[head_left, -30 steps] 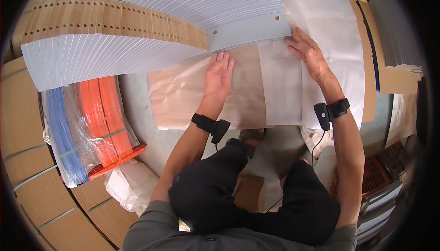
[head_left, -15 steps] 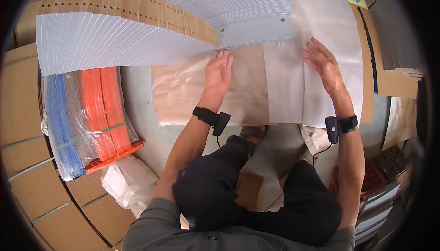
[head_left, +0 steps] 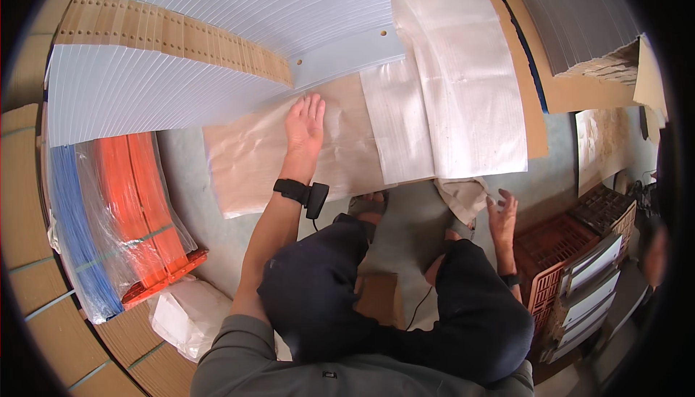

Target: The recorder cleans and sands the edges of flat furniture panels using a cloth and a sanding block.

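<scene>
My left hand is open, its fingers stretched out together and palm turned up. It rests over the film-covered brown sheet, fingertips close to the lower edge of a tall stack of light grey boards. Whether the fingertips touch the stack I cannot tell. Drilled holes run along the boards' brown wooden edges. My right hand hangs low beside my right knee with fingers apart and slightly bent, holding nothing. Just left of it lies a beige crumpled cloth. A whitish foam sheet drapes beside the boards.
Blue strips and orange strips lie wrapped in plastic at the left, by strapped cardboard. A white bag sits below them. Reddish-brown crates stand at the right, dark grey panels at the far right.
My right hand has drawn back from the foam sheet, down toward my right knee. My left hand stays near the stack's lower edge. The whole view has shifted to the right.
</scene>
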The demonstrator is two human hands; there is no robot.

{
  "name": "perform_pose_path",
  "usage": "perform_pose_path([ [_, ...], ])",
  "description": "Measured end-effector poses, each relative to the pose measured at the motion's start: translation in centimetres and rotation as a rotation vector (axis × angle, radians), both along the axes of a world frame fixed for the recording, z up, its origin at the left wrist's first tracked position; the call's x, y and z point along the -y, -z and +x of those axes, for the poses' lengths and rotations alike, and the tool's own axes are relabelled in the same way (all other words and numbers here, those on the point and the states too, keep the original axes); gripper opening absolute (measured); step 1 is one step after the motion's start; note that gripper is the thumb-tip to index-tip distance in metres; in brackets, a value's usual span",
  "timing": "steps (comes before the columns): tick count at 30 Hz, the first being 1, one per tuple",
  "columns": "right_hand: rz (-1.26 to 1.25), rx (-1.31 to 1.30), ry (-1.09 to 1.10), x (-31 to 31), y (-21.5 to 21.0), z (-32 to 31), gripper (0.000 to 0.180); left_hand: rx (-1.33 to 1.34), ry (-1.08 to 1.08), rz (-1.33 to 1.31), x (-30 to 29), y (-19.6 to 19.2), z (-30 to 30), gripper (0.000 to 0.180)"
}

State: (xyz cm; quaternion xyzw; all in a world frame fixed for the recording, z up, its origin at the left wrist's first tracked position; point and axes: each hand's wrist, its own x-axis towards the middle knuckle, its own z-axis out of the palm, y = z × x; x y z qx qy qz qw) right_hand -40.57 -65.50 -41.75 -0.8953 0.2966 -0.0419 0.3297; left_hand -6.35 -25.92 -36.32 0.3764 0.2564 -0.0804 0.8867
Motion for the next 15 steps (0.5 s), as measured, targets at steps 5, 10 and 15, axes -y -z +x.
perform_pose_path([
  [5, -0.007, -0.206, -0.013, -4.7, 4.1, -1.5, 0.042, -0.055, 0.134, 0.066, 0.6, -1.8, -2.9, 0.058],
  [10, 0.169, -0.190, -0.063, -0.4, 4.3, -3.4, 0.018, 0.005, 0.388, 0.096, 0.4, -4.0, -7.5, 0.056],
  [15, 0.054, 0.088, -0.115, -0.5, 0.4, -1.0, 0.036, 0.022, 0.597, 0.094, -1.4, -7.2, -13.6, 0.051],
])
